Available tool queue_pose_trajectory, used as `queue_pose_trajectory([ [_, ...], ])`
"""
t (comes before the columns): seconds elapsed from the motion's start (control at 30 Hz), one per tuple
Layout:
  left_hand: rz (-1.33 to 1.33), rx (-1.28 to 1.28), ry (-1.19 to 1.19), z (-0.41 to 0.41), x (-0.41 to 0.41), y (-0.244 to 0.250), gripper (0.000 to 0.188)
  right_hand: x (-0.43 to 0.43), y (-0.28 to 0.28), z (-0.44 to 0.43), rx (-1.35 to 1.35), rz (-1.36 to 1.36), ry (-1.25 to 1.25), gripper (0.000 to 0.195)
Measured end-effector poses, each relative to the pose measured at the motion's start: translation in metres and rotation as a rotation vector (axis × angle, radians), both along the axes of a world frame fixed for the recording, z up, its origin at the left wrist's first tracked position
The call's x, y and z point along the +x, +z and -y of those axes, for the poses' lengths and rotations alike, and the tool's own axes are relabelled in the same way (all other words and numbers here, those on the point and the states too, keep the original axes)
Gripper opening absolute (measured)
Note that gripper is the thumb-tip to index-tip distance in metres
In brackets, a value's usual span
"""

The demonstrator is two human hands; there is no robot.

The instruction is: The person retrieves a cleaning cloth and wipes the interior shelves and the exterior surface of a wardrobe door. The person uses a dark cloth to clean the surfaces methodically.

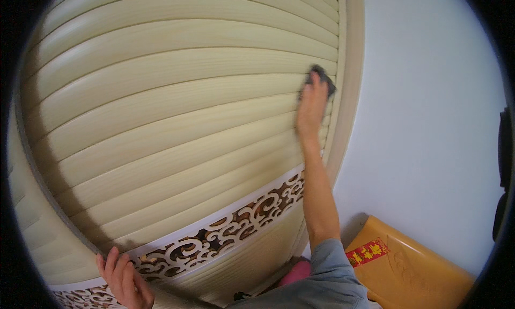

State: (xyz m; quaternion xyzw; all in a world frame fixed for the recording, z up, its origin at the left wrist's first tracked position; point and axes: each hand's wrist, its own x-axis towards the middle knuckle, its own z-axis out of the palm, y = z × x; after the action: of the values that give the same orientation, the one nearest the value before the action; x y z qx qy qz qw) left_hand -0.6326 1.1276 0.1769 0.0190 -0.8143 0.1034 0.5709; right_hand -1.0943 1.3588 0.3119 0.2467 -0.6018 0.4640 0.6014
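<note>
A cream slatted sliding door panel [181, 104] with a white scrollwork band [225, 232] across its lower part fills the left and middle of the view. My right hand [314, 104] presses a dark grey cloth [325, 80] flat against the slats, close to the panel's right edge; hand and cloth are slightly blurred. At the lower left, my left hand [125, 279] rests by the grey edge of an overlapping panel, near the scrollwork's left end. Its fingers are somewhat spread, with nothing seen in them.
A pale door frame [350, 88] meets a white wall [422, 108] on the right. An orange-yellow headboard or padded board [418, 264] with a red and gold decorated strip [368, 252] stands at the lower right. Something pink [296, 272] lies low beside my right sleeve.
</note>
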Motion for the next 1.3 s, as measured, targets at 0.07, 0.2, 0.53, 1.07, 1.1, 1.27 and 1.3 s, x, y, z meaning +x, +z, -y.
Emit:
queue_pose_trajectory([
  [0.07, -0.008, -0.019, 0.006, 0.003, 0.0, -0.001, 0.027, 0.052, -0.005, 0.033, 0.145, -0.126, 0.027, 0.042],
  [0.2, 0.029, -0.038, 0.056, 0.006, -0.006, 0.003, 0.029, 0.087, -0.01, 0.035, 0.441, -0.314, 0.09, 0.043],
  [0.53, -0.059, -0.065, 0.048, 0.013, 0.003, 0.002, 0.023, -0.084, -0.015, -0.044, 0.066, 0.061, -0.084, 0.046],
  [1.07, -0.016, -0.003, -0.078, 0.006, -0.002, 0.014, 0.031, 0.143, -0.005, 0.082, 0.435, -0.364, 0.089, 0.038],
  [1.1, -0.011, 0.027, -0.093, 0.005, 0.001, 0.013, 0.03, 0.159, -0.006, 0.095, 0.5, -0.426, 0.058, 0.038],
  [1.27, -0.021, 0.063, -0.151, -0.001, 0.007, 0.011, 0.03, 0.232, -0.014, 0.138, 0.695, -0.597, 0.264, 0.039],
  [1.3, -0.03, 0.06, -0.139, -0.002, 0.011, 0.011, 0.03, 0.243, -0.013, 0.148, 0.698, -0.643, 0.319, 0.037],
])
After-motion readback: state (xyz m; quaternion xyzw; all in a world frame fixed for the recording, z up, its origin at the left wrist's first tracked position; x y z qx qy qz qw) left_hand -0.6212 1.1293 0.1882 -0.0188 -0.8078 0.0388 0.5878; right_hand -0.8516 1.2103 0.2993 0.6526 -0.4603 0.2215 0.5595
